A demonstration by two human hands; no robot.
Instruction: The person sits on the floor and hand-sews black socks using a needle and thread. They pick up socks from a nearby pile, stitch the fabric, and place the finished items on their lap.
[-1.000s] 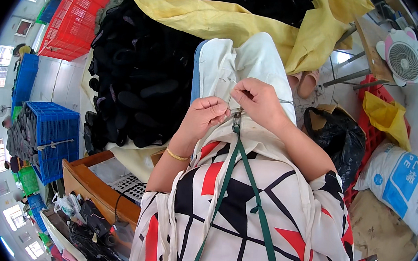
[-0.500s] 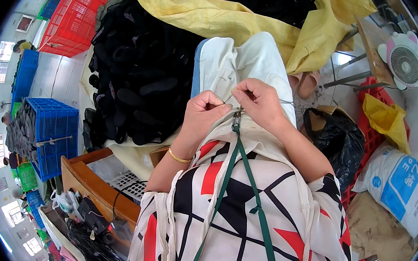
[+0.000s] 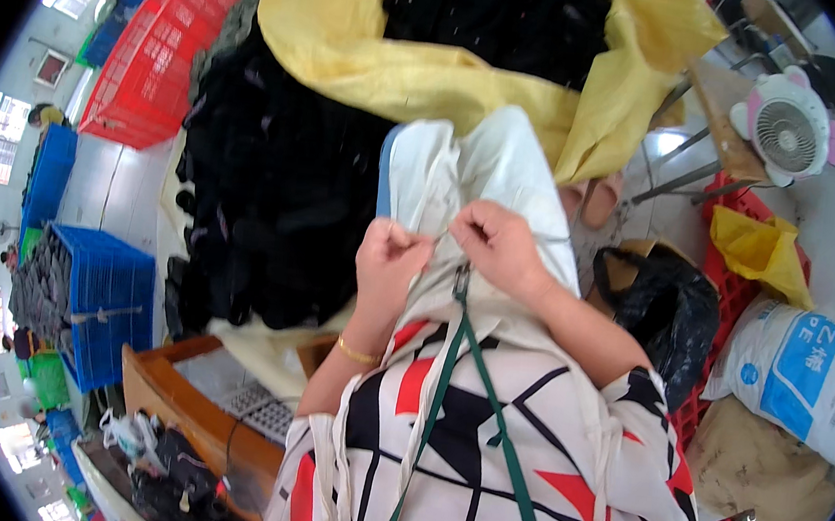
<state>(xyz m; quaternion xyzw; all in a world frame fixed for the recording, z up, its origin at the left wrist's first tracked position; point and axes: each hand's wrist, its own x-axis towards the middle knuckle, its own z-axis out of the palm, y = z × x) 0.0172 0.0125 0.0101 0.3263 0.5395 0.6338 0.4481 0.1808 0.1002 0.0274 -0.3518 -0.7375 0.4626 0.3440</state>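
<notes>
Both of my hands meet over my lap, above white cloth [image 3: 506, 174] that covers my legs. My left hand [image 3: 389, 263] is closed, its thumb and fingers pressed together. Close beside it, my right hand [image 3: 499, 250] is also closed in a pinch, knuckles up. Whatever the fingertips hold is too small and blurred to name. Just below the hands hangs a metal clip [image 3: 461, 283] on a green lanyard [image 3: 510, 445] that runs down my patterned shirt. A gold-coloured bracelet [image 3: 356, 353] circles my left wrist.
At left lies a large heap of black, elongated pieces [image 3: 273, 196]. A yellow sack [image 3: 436, 71] with black pieces lies ahead. A wooden drawer [image 3: 172, 408] and a blue crate [image 3: 112, 296] stand left; at right are a black bag [image 3: 659, 309], a fan [image 3: 789, 136] and a white sack [image 3: 794, 372].
The view has tilted, so my hands, lap and the clip sit lower in the picture. Both hands stay closed and close together, with their fingertips slightly shifted.
</notes>
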